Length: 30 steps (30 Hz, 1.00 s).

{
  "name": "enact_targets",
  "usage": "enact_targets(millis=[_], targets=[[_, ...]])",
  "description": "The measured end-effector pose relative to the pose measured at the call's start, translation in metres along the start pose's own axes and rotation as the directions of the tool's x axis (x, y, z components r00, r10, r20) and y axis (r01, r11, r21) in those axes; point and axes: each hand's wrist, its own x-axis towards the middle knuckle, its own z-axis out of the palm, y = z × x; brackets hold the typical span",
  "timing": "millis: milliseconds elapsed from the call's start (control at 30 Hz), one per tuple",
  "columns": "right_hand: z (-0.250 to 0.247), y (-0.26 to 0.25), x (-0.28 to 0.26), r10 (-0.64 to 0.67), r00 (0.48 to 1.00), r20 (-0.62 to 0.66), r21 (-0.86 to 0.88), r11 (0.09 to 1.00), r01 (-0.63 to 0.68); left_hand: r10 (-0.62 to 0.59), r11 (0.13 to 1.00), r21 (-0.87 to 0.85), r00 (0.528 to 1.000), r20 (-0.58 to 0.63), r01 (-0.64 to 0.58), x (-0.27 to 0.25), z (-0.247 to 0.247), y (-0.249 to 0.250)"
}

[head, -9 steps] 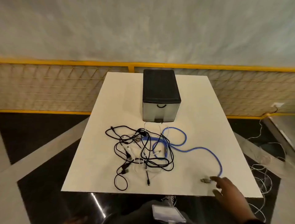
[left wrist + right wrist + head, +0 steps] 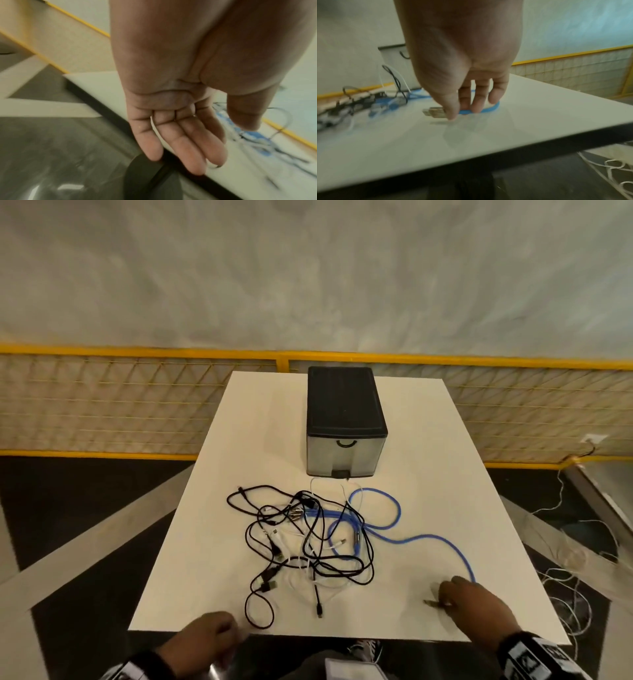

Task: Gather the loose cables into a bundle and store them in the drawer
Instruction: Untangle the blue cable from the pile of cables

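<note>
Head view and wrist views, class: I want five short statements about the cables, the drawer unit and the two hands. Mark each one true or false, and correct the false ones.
1. The drawer unit has its drawer shut. True.
2. The right hand pinches the plug end of the blue cable. True.
3. The left hand holds a black cable. False: its fingers are relaxed and hold nothing, near the front table edge.
4. The blue cable lies wholly apart from the tangle of black and white cables. False: its loops run through the tangle.
5. Some cables are already stored. False: all lie on the table.
</note>
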Motion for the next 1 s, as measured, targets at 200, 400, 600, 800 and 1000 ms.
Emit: enact_targets(millis=[200,400,600,800,1000], targets=[[-0.086,-0.059,0.014,-0.078,0.893,-0.444,0.455,0.839,0.3,0.36,0.93,-0.075,0.933,-0.013,-0.36,0.006,-0.016,0.127],[-0.168,-0.132,0.009,-0.095,0.783,-0.615,0.58,0.618,0.531,0.635,0.756,-0.19,0.772,-0.021,-0.627,0.002,-0.017,0.263],[-0.181,-0.16,0.004,-0.089,0.746,-0.66,0.622,0.492,0.609,0.657,0.676,-0.333,0.742,-0.133,-0.658,-0.004,-0.018,0.298],[-0.163,-0.148,0.006,-0.14,0.92,-0.365,0.775,0.502,0.384,0.577,0.613,-0.478,0.77,-0.274,-0.63,0.004,-0.034,0.278],[-0.121,-0.147,0.02,-0.385,0.921,-0.061,0.355,0.854,0.38,0.515,0.374,-0.793,0.819,-0.253,-0.481,-0.01,-0.043,0.269]])
